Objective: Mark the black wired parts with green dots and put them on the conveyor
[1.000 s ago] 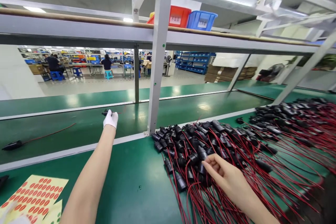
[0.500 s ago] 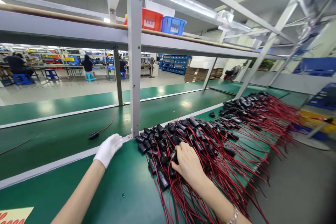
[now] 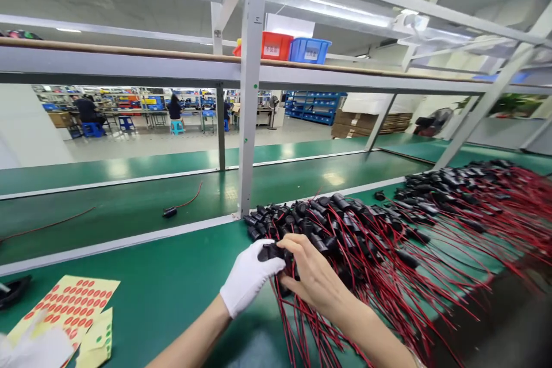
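Note:
My left hand (image 3: 252, 273), in a white glove, has its thumb and fingers closed around a black cylindrical connector (image 3: 271, 252) with red and black leads. My bare right hand (image 3: 308, 270) meets it from the right, fingers bent against the connector's other side; its fingertips are partly hidden, so I cannot tell how firmly they grip. Both hands are at the left end of a large pile of similar black connectors (image 3: 340, 204), whose red and black wires (image 3: 366, 299) trail toward the near edge of the green bench.
Sheets of red oval stickers (image 3: 71, 305) and a smaller green-dot sheet (image 3: 100, 336) lie at lower left. One loose connector (image 3: 169, 213) rests on the sunken green strip. A white post (image 3: 248, 126) rises behind the pile. Red (image 3: 276, 46) and blue bins (image 3: 309, 50) stand on the shelf.
My left hand has moved right to the pile and closed on a connector. My right hand has come to meet it. The view has turned left, bringing the sticker sheets further into sight.

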A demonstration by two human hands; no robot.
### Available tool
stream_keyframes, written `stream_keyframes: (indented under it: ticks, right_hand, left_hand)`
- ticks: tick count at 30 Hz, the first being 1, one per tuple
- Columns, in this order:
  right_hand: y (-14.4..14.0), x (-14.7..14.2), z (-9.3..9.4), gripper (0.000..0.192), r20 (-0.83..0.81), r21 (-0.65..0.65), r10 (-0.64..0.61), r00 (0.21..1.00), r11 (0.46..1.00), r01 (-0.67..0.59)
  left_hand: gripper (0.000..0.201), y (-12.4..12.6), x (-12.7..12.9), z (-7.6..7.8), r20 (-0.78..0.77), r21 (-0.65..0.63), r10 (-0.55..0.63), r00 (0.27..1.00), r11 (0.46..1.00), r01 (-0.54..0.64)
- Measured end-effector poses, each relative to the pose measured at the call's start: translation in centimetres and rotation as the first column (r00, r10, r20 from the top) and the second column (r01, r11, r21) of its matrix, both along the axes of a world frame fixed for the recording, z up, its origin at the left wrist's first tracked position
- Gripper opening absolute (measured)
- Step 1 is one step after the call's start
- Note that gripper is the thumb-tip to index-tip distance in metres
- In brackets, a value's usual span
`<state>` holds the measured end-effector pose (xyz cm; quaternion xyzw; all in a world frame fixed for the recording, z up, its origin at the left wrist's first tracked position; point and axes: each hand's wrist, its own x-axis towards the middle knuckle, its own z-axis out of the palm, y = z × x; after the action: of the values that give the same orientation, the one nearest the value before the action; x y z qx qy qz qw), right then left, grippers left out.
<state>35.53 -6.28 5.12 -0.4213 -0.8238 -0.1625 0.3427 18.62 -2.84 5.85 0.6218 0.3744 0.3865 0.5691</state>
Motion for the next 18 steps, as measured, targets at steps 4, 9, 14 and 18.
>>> stream_keyframes:
  ticks: [4,9,14,18]
  right_hand:
    - [-0.9,-0.9,0.1,0.042,-0.114,0.067,0.154,0.981,0.987,-0.147]
    - [-3.0,-2.2,1.0,0.024,-0.071,0.143,0.272,0.96,0.955,-0.26]
    - [-4.1,-2.5,1.5,0.015,-0.008,0.199,0.323,0.946,0.928,-0.315]
    - [-5.0,-2.5,0.8,0.024,0.055,0.243,0.253,0.966,0.935,-0.259]
  left_hand:
    - [0.038,-2.1,-2.6,0.6,0.014,-0.002,-0.005,1.0,1.0,0.005]
    - [0.044,-4.8,-4.2,0.9,0.029,-0.081,0.013,0.999,0.997,-0.011]
    - [0.046,-6.0,-5.0,0.5,-0.011,0.037,0.046,0.999,0.998,-0.045]
    - [0.053,-6.7,-4.9,-0.1,0.041,0.008,0.014,0.999,1.0,-0.014]
